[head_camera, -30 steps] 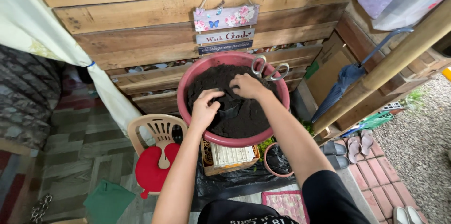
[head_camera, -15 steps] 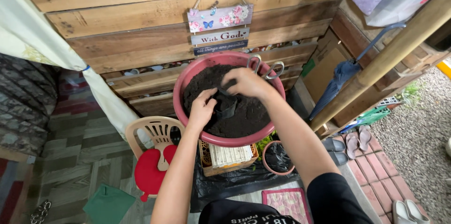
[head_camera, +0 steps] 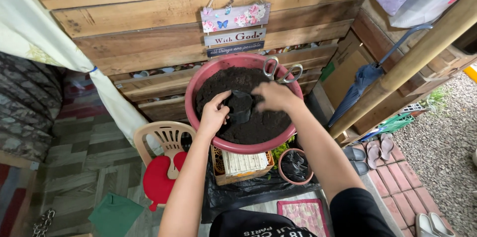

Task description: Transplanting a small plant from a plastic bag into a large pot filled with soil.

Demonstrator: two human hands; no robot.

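Already well filled with dark soil, red basin (head_camera: 198, 88); small black pot (head_camera: 240, 106) near its middle, not yet full (contents hard to see). Left hand (head_camera: 214, 114) curled around pot's left side, holding it; right hand (head_camera: 276, 95) hovering above soil, fingers bent, grip unclear.

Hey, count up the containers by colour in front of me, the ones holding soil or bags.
Red basin of soil, both hands in it: 1
Black bag, in left hand, right hand at it: 1
Brown pot with black bags: 1
Total: 3
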